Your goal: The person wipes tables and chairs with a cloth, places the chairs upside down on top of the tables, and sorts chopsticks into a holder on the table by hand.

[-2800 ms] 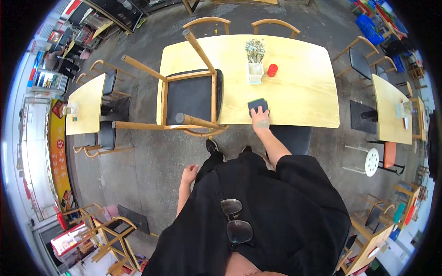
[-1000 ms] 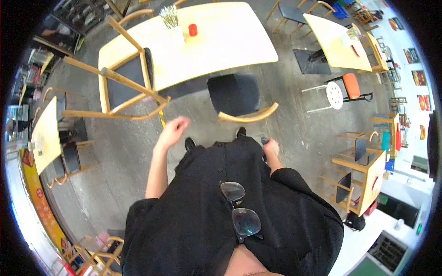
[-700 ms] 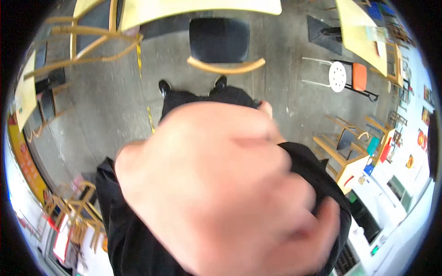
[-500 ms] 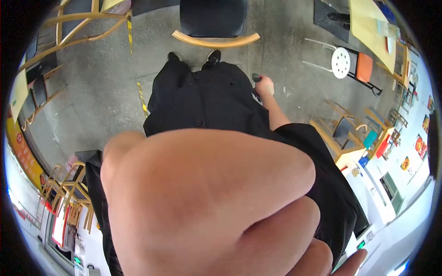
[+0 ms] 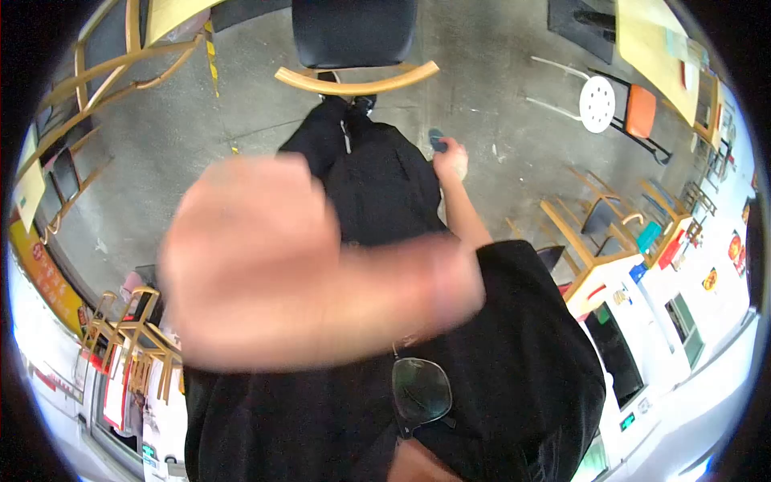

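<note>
Carrying the cloth (image 5: 437, 140) looks like the present step, the next move calling, I'd judge, for a firm grip. It's small, dark, greenish and bunched, held above the floor (image 5: 514, 189) in the right hand (image 5: 451, 163), fingers closed round it. The left hand (image 5: 249, 257) (all blur) hides its openness and any load; ahead stands a chair (image 5: 353, 32)

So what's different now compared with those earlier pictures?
The right hand has come off the table and down beside the person's leg, carrying the dark cloth-like item. The left hand has risen from the side to near the camera, blurred. Unchanged: the white stool by the orange seat.
</note>
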`<state>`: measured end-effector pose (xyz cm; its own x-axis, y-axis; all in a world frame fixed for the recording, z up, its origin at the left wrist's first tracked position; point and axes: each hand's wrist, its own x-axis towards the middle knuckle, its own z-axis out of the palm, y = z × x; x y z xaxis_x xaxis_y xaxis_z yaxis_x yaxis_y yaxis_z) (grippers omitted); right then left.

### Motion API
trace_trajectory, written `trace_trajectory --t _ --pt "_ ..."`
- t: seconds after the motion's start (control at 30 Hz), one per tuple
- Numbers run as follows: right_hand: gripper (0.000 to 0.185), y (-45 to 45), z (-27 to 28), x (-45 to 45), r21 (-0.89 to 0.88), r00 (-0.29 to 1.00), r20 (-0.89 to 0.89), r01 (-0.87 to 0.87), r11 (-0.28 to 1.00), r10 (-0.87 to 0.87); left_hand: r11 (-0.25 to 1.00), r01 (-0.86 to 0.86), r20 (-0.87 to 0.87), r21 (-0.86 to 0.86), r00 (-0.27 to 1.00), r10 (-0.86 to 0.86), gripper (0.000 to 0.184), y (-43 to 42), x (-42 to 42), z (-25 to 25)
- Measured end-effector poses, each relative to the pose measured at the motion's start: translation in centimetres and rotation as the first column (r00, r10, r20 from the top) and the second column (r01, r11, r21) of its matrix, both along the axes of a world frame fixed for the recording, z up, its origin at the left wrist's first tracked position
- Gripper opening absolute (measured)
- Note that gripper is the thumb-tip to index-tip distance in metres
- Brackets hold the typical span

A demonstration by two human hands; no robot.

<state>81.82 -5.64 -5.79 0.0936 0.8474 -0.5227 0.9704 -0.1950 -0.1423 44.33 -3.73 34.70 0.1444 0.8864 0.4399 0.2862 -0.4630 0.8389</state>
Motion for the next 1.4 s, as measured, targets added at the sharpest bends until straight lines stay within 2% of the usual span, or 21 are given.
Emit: trace_trajectory --t 0.07,0.1,0.13,0.2,0.3,0.4,0.5,0.53,0.6,0.7,0.8,0.9,1.03,1.1,1.13,1.17,1.23,1.27,1.3,1.33,1.4 --pt "0.043 0.6 0.0 -0.7 0.095 0.998 -0.069 0.015 0.995 -0.008 0.970 -0.121 -0.390 -0.211 0.920 0.030 0.047 0.2 -1.1 -4.3" --pt "0.045 1.8 2.1 -2.1 0.155 0.995 -0.097 0.036 0.987 -0.021 0.953 -0.197 -0.385 -0.230 0.918 0.096 0.046 -0.2 -0.6 -9.2" --pt "0.048 2.8 3.1 -3.4 0.216 0.987 -0.157 0.012 0.976 0.022 0.935 -0.206 -0.405 -0.289 0.911 0.076 0.046 -0.8 -0.7 -13.1" --pt "0.055 4.4 4.9 -6.0 0.343 0.959 -0.257 -0.025 0.939 0.120 0.859 -0.262 -0.484 -0.439 0.875 0.019 0.053 -2.3 -1.0 -18.2" --pt "0.062 6.6 6.5 -10.6 0.527 0.884 -0.308 -0.149 0.837 0.351 0.785 -0.318 -0.520 -0.532 0.854 -0.006 0.064 -4.9 -2.3 -26.6" --pt "0.066 7.7 5.9 -14.3 0.519 0.822 -0.274 -0.311 0.796 0.499 0.775 -0.431 -0.709 -0.463 0.704 -0.032 0.075 -6.3 -3.7 -32.1" --pt "0.067 8.0 3.5 -15.3 0.313 0.772 -0.143 -0.558 0.768 0.619 0.735 -0.495 -0.775 -0.464 0.629 -0.065 0.078 -6.2 -4.8 -34.5" --pt "0.073 7.7 2.9 -15.4 0.249 0.756 -0.077 -0.616 0.747 0.650 0.713 -0.521 -0.792 -0.469 0.605 -0.079 0.081 -6.1 -5.1 -35.0" --pt "0.076 7.4 2.5 -15.4 0.127 0.780 -0.005 -0.620 0.774 0.626 0.664 -0.578 -0.825 -0.474 0.554 -0.108 0.087 -6.0 -5.7 -36.0" --pt "0.082 8.2 1.8 -15.4 -0.007 0.782 0.035 -0.623 0.782 0.623 0.617 -0.597 -0.790 -0.512 0.609 -0.066 0.085 -6.5 -6.3 -38.2" --pt "0.084 10.0 1.9 -14.5 -0.042 0.774 0.044 -0.631 0.775 0.632 0.638 -0.593 -0.792 -0.491 0.609 -0.043 0.076 -6.8 -6.9 -39.2" --pt "0.087 12.0 1.6 -14.1 -0.094 0.835 0.031 -0.544 0.834 0.549 0.673 -0.590 -0.790 -0.446 0.612 0.013 0.072 -6.6 -7.3 -39.4" --pt "0.080 11.8 0.9 -16.8 -0.119 0.904 -0.010 -0.426 0.897 0.428 0.706 -0.571 -0.760 -0.420 0.646 0.070 0.069 -7.3 -7.5 -39.9" --pt "0.064 10.2 -0.5 -19.3 -0.250 0.899 0.024 -0.418 0.873 0.437 0.713 -0.562 -0.749 -0.419 0.658 0.078 0.065 -7.7 -7.7 -40.3" --pt "0.067 9.5 0.1 -21.7 -0.351 0.886 0.007 -0.431 0.831 0.463 0.718 -0.557 -0.744 -0.417 0.663 0.083 0.064 -7.8 -7.8 -40.6" --pt "0.071 8.5 0.2 -24.2 -0.423 0.929 -0.009 -0.340 0.840 0.371 0.709 -0.565 -0.700 -0.423 0.700 0.141 0.060 -7.8 -8.0 -40.9" --pt "0.084 6.8 0.4 -28.4 -0.462 0.926 -0.152 -0.377 0.803 0.347 0.692 -0.577 -0.604 -0.434 0.756 0.252 0.053 -8.0 -8.6 -41.5" --pt "0.093 6.2 0.4 -30.4 -0.440 0.908 -0.230 -0.418 0.795 0.351 0.651 -0.597 -0.528 -0.468 0.780 0.335 0.049 -8.0 -8.9 -41.9" --pt "0.095 5.3 0.1 -32.1 -0.372 0.905 -0.248 -0.418 0.829 0.345 0.610 -0.610 -0.447 -0.505 0.790 0.419 0.047 -7.9 -9.1 -42.4" --pt "0.092 5.6 0.4 -33.8 -0.404 0.903 -0.290 -0.416 0.815 0.318 0.570 -0.614 -0.362 -0.546 0.787 0.500 0.044 -7.5 -9.3 -42.3" --pt "0.085 6.0 0.5 -36.0 -0.395 0.887 -0.346 -0.434 0.810 0.306 0.382 -0.594 -0.367 -0.708 0.772 0.519 0.042 -6.9 -9.9 -41.1"
